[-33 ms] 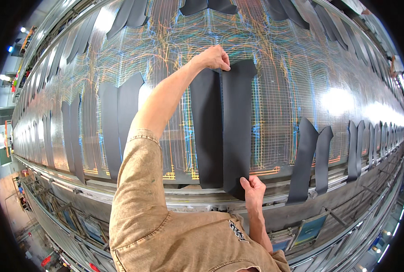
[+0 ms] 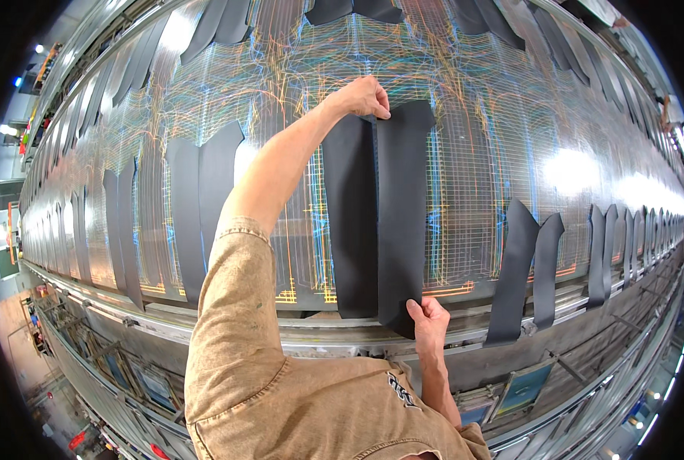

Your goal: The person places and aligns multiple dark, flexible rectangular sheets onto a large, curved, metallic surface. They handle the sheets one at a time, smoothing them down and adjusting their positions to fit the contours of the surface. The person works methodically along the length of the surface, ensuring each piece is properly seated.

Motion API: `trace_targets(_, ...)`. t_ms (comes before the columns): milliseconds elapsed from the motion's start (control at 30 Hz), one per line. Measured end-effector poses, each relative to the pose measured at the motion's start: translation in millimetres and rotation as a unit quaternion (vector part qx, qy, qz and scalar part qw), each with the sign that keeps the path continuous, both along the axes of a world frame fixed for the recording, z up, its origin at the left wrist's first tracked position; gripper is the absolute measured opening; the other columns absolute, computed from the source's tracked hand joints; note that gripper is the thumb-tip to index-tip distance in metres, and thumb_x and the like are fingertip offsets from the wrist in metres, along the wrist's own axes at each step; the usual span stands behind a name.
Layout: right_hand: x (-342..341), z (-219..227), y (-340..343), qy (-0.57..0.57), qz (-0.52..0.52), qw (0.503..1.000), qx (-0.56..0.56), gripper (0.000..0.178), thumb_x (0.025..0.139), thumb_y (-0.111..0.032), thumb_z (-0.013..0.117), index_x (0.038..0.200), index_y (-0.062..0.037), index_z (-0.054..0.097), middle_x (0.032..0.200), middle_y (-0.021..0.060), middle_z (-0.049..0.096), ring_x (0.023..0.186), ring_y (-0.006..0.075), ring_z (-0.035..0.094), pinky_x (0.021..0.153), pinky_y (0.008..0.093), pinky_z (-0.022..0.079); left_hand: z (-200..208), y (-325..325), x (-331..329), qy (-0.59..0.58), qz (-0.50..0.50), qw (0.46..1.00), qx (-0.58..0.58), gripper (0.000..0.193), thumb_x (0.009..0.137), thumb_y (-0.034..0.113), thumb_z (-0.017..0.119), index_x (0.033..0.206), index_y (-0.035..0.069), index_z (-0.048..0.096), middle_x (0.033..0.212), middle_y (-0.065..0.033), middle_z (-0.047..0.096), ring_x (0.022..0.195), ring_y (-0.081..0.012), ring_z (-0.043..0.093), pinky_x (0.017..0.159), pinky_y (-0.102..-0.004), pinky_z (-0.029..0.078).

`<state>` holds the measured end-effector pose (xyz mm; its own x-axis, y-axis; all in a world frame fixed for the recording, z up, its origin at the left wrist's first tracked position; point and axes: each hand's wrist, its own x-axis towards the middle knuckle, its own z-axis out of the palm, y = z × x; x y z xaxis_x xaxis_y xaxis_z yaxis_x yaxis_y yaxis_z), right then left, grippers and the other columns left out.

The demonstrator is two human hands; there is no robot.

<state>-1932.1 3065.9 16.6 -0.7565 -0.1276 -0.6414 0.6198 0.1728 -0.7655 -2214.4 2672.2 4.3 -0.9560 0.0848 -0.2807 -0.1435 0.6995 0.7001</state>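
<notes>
A long black fabric-like cut piece (image 2: pixel 402 222) lies in front of me, its lower end hanging past the table's near edge. At its far left corner, my left hand (image 2: pixel 363 98) pinches the material between thumb and fingers. My right hand (image 2: pixel 431 320) grips the lower right edge near me, thumb on top and the fingers mostly hidden underneath. Directly to the left lies a second black piece (image 2: pixel 351 222), its long edge against the first along most of its length. Both rest on a long table (image 2: pixel 468 169) covered with coloured grid lines and curves.
Paired black pieces (image 2: pixel 204 199) lie to the left, and another pair (image 2: pixel 522 268) overhangs the edge on the right. More pieces (image 2: pixel 353 11) line the far side. A metal rail (image 2: pixel 304 328) runs along the near edge, with framed panels (image 2: pixel 522 389) below it.
</notes>
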Motion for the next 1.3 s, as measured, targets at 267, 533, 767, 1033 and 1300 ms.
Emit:
trace_targets(267,3.5,-11.5,2.8,0.021,-0.003,0.999,0.027,0.009,0.089,-0.006,0.069,0.093,0.0014,0.065,0.083,-0.0003,0.066,0.072,0.0047,0.054,0.069,0.0218,0.045,-11.0,-4.5,5.4,0.016,0.002,1.0,0.016,0.02,0.07,0.021,0.082,0.083,0.008,0.076,0.079,-0.0075,0.071,0.081,-0.0202,0.067,0.073,-0.0353,0.053)
trace_targets(533,1.4,-7.1,-2.1,0.031,-0.006,0.997,0.064,0.008,0.088,-0.006,0.07,0.087,0.001,0.065,0.076,-0.0032,0.061,0.067,0.003,0.049,0.062,0.0207,0.04,-8.9,-3.3,5.5,0.016,-0.017,1.0,-0.009,0.017,0.073,0.019,0.081,0.084,0.007,0.074,0.077,-0.0039,0.07,0.074,-0.0154,0.065,0.068,-0.0317,0.052)
trace_targets(767,4.3,-15.0,1.4,0.06,0.004,0.993,0.101,0.013,0.086,-0.007,0.072,0.081,0.0006,0.064,0.07,-0.0053,0.057,0.062,0.0021,0.044,0.056,0.0195,0.037,-7.7,-2.1,6.2,0.028,-0.036,0.999,-0.022,0.017,0.073,0.021,0.081,0.083,0.008,0.074,0.078,-0.0033,0.07,0.076,-0.0152,0.066,0.071,-0.0319,0.052)
trace_targets(1033,1.8,-9.6,-2.4,0.055,0.01,0.994,0.099,0.014,0.085,-0.007,0.074,0.08,0.0001,0.063,0.068,-0.0052,0.057,0.062,0.0019,0.045,0.056,0.0195,0.037,-16.3,-7.7,3.0,0.035,-0.036,0.999,-0.014,0.02,0.072,0.023,0.081,0.085,0.008,0.076,0.077,-0.0048,0.072,0.074,-0.0166,0.067,0.068,-0.0322,0.053)
trace_targets(1300,4.3,-16.6,-0.4,0.07,0.002,0.993,0.099,0.016,0.084,-0.007,0.075,0.078,-0.0012,0.062,0.067,-0.0059,0.055,0.061,0.0017,0.042,0.054,0.0201,0.035,-27.0,-11.0,-4.7,0.006,-0.021,0.998,0.058,0.016,0.071,0.019,0.08,0.079,0.006,0.075,0.064,-0.0046,0.069,0.059,-0.0131,0.064,0.056,-0.0291,0.051)
